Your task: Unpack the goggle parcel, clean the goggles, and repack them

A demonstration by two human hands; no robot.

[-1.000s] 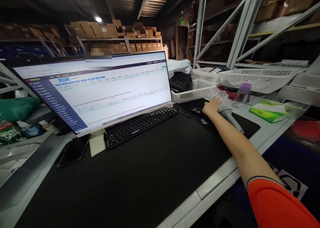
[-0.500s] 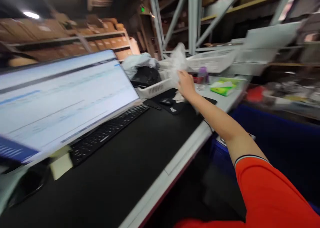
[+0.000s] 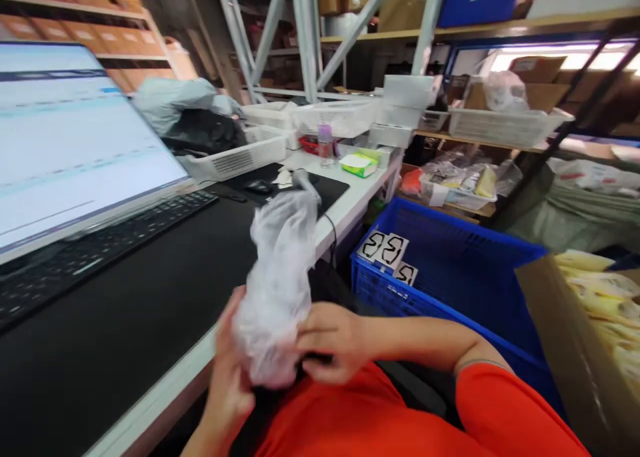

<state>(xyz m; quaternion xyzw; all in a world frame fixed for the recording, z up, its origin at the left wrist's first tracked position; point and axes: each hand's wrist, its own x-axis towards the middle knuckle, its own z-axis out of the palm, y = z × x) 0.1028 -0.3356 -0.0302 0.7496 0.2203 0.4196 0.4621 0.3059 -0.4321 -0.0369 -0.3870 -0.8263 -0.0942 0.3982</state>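
Note:
A crumpled, cloudy white plastic bag (image 3: 283, 263) is held upright in front of my body, just past the desk's front edge. On its left side my left hand (image 3: 231, 363) is wrapped around the lower part, somewhat blurred. My right hand (image 3: 327, 343) grips the bag low on the right, with its fingers curled against the plastic. Whatever the bag contains, if anything, cannot be made out. Behind its top lie a black mouse (image 3: 259, 187) and a mouse pad (image 3: 325, 185).
A monitor (image 3: 75, 143) and keyboard (image 3: 110, 240) stand on the desk at left. White baskets (image 3: 250, 157), a purple-capped bottle (image 3: 326, 143) and a green tissue pack (image 3: 359, 165) sit farther back. To the right are a blue crate (image 3: 450, 263) and a cardboard box (image 3: 570, 350).
My right hand has brought the plastic bag from the far end of the desk back toward my body. My left hand has come into view and holds it too. The view has turned right.

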